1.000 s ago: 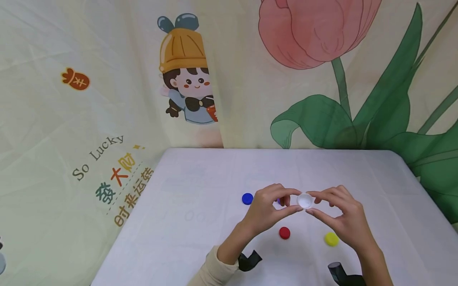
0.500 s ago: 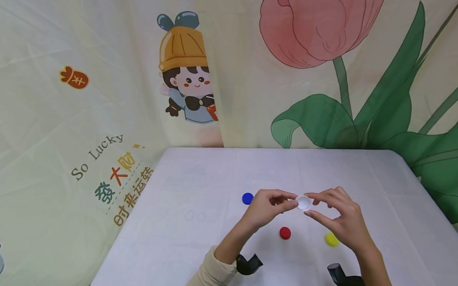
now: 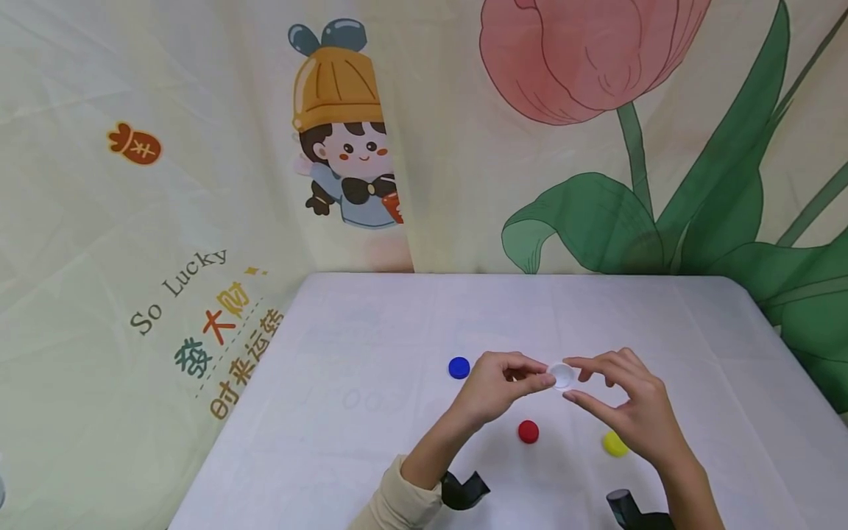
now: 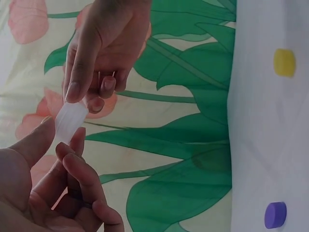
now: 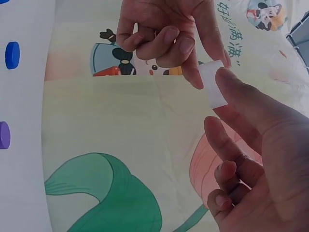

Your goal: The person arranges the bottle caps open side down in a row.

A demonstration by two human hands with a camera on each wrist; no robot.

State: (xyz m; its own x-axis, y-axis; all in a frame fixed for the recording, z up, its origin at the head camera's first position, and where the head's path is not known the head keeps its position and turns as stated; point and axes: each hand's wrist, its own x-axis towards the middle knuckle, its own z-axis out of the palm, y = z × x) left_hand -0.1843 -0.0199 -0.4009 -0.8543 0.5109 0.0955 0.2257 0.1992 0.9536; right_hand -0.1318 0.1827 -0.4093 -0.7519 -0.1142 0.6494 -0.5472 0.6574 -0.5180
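Observation:
A small round white bottle cap (image 3: 563,376), hollow side toward the head camera, is held up above the table between both hands. My left hand (image 3: 497,386) pinches its left side with thumb and forefinger. From the other side, my right hand (image 3: 629,397) grips it, forefinger at its upper edge and thumb at its lower edge. Seen edge-on in the left wrist view, the white cap (image 4: 71,121) is a short, pale cylinder. In the right wrist view, fingertips of both hands meet at the white cap (image 5: 212,87).
On the white table (image 3: 371,324) lie a blue cap (image 3: 458,368), a red cap (image 3: 528,432) and a yellow cap (image 3: 615,444). A purple cap (image 4: 275,215) shows in the wrist views, hidden behind my left hand in the head view. A printed curtain hangs behind.
My left thumb and forefinger have closed from a wide span to a pinch on the cap's left side. The cap has tilted slightly; my right hand has barely moved.

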